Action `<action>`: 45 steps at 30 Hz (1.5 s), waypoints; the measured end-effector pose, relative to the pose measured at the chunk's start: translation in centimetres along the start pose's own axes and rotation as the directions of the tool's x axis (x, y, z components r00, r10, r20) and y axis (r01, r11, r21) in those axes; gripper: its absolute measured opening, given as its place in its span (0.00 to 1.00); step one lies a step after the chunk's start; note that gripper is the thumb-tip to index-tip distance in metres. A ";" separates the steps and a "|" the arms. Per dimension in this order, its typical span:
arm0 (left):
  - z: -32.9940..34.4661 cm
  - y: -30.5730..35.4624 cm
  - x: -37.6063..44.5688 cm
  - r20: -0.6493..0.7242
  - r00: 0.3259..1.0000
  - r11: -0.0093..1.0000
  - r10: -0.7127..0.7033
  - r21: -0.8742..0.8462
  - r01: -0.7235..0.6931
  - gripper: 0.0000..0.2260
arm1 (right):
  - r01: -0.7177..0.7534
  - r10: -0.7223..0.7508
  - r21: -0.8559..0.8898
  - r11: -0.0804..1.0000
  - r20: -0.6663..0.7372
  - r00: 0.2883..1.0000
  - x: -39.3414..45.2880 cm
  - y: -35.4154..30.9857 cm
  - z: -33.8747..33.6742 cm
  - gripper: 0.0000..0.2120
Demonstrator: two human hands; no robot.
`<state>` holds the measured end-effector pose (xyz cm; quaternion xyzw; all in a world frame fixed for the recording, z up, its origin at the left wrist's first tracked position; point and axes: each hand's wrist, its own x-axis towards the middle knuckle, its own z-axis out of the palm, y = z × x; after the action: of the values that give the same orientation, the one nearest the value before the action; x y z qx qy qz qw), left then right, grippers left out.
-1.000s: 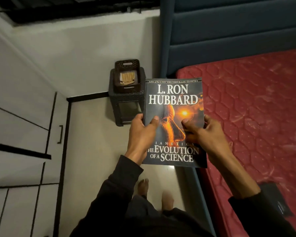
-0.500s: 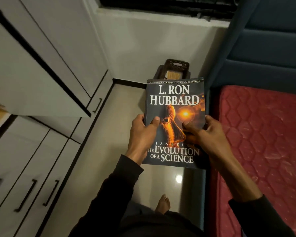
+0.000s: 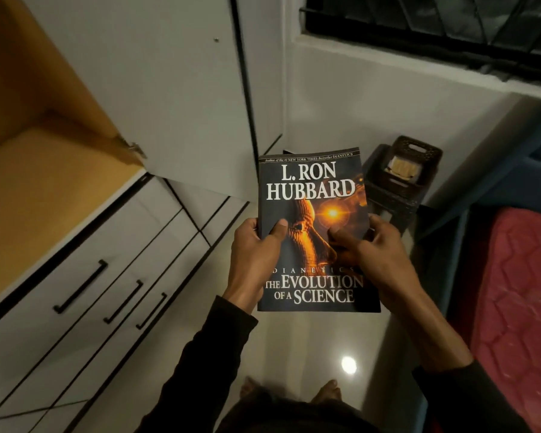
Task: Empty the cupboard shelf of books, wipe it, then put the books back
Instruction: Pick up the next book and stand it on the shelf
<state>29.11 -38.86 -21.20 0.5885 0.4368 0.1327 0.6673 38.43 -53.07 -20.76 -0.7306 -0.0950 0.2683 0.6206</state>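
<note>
A: What is being held?

B: A paperback book, dark glossy cover with an orange face and a flare of light, white lettering reading "The Evolution of a Science". It is held cover up in front of the body, above the floor, not on any shelf. A second dark edge peeks out behind its top left corner, maybe another book; I cannot tell.

A: And the grip?

B: The left hand grips the left edge, thumb curled over the cover, fingers underneath. The right hand grips the right edge the same way, thumb pressed on the cover. Both are closed on the book.

A: What has changed?

B: A second ago the view faced the bed; it has since swung left, and now the open cupboard shelf shows at the left. The book sits in the hands just as before. I judge this the putting-back stage, the book about to go in.

A: Describe the shelf.

B: Smooth yellowish board, bare where visible, flat and matt. The open door is plain white laminate with a small metal hinge at its lower corner. Below are white drawers with slim black bar handles.

A: Further out?

B: Glossy pale floor tiles reflecting a lamp, a dark woven-pattern plastic stool carrying a basket, and a red quilted mattress at the right.
</note>
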 end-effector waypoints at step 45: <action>-33.6 4.3 0.7 -0.726 0.687 0.896 -0.019 -0.318 -0.312 0.12 | 0.297 -0.140 -0.084 0.951 0.741 0.657 2.6 -10.9 38.8 0.15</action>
<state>6.13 -14.76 -15.10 0.3677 0.5719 0.4942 0.5417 22.92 -16.30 -14.34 -0.6051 -0.4467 0.4478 0.4836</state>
